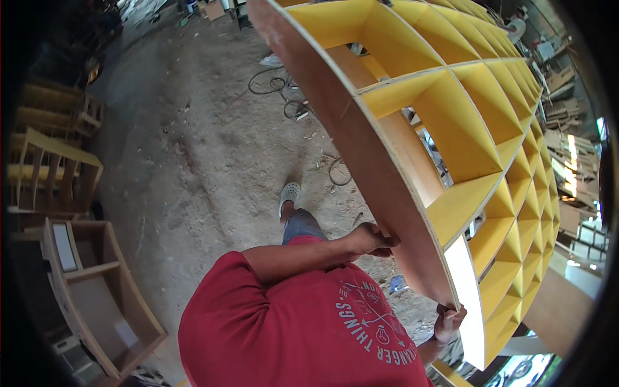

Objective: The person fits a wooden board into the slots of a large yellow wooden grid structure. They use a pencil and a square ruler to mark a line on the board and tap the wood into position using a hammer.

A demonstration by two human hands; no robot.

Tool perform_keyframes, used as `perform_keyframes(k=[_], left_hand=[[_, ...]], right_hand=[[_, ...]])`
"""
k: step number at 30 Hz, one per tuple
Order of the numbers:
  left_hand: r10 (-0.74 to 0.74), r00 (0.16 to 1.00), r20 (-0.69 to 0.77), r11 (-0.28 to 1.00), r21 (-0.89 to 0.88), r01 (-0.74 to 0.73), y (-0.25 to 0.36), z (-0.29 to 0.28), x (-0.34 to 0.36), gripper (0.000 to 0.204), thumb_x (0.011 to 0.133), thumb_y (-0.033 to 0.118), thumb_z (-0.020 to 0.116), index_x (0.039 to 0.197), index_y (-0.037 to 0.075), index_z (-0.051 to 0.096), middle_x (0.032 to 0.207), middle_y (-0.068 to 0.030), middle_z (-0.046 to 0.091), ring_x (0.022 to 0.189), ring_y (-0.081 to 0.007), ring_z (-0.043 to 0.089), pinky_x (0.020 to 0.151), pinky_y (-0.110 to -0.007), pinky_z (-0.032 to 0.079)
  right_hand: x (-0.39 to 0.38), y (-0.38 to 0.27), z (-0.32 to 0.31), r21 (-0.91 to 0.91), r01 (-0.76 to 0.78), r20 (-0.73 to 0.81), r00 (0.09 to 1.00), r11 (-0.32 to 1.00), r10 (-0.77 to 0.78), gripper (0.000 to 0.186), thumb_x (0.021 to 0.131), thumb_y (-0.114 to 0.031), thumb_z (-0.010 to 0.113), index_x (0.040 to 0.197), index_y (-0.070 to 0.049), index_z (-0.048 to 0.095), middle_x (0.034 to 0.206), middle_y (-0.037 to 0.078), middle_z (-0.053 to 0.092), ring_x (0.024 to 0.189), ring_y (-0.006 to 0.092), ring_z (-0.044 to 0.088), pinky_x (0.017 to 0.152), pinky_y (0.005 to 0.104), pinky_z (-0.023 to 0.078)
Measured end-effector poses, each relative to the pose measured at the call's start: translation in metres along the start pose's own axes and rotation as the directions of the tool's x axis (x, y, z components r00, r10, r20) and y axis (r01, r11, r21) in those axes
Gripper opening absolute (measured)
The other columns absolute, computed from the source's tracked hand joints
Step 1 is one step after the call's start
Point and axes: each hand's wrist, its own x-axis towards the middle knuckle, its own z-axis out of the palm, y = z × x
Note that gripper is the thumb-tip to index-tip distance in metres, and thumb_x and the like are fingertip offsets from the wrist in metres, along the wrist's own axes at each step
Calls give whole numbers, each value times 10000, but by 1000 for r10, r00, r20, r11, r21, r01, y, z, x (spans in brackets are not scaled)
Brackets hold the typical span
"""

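Observation:
A large shelving unit [461,116] with a grid of yellow compartments fills the right side. Its brown wooden side panel [361,151] faces me and runs diagonally from the top to the lower right. My left hand [373,240] reaches across my body, its fingers closed on the left edge of that panel. At the panel's near corner my right hand [448,322] grips the edge, fingers curled around it. Beside the right hand shows a bright white strip [469,303] along the unit. The far ends of my fingers are partly hidden by the panel.
A dusty floor [193,148] lies to the left, with a coiled dark cable [277,84] near the unit. On the left stand an open wooden cabinet [103,284] and a slatted wooden frame [58,168]. Another person [517,26] is at the far right, near stacked wood [563,116].

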Motion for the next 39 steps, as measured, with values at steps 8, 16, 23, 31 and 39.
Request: perform_keyframes(k=[8, 16, 23, 31, 39], left_hand=[[36, 999, -39, 999, 3, -36, 5, 4, -3, 364, 852, 218, 790, 1087, -28, 659, 1011, -103, 682, 815, -188, 698, 781, -311, 623], [-8, 1000, 11, 999, -40, 9, 3, 3, -2, 316, 899, 202, 737, 1105, -16, 638, 1088, -110, 661, 966, -205, 674, 910, -357, 584], [0, 998, 56, 999, -34, 2, 0, -9, 2, 295, 883, 154, 736, 1104, -9, 627, 1097, -126, 664, 980, -234, 680, 954, -386, 560], [-36, 999, -33, 999, -22, 35, 15, 2, -5, 346, 869, 50, 709, 1164, -80, 582, 1073, -162, 663, 1008, -286, 682, 945, -417, 587], [-21, 1000, -16, 1000, 22, 22, 16, -1, -6, 267, 893, 6, 648, 1130, -85, 565, 1059, -159, 662, 990, -273, 688, 926, -380, 589]], right_hand=[[2, -10, -2, -117, 260, 16, 965, 958, -260, 520, 984, -343, 615, 636, -119, 300, 586, -12, 308, 536, 93, 276, 506, 291, 175], [-5, -10, -6, 256, 118, -263, 964, 960, -48, 593, 984, -465, 500, 1243, 63, 566, 676, -58, 316, 561, 25, 265, 489, 196, 190], [13, -12, 12, 364, -49, -386, 901, 930, 198, 292, 1037, -244, 449, 1240, -56, 540, 735, -11, 418, 611, 69, 364, 544, 200, 306], [13, -9, 25, 538, 18, -224, 967, 842, 123, 68, 974, -121, 545, 1020, -77, 569, 882, 38, 466, 712, 115, 472, 654, 226, 406], [14, -5, 37, 511, -9, -52, 998, 860, 41, 600, 822, -491, 696, 1118, 17, 573, 996, 84, 482, 879, 183, 536, 802, 294, 433]])
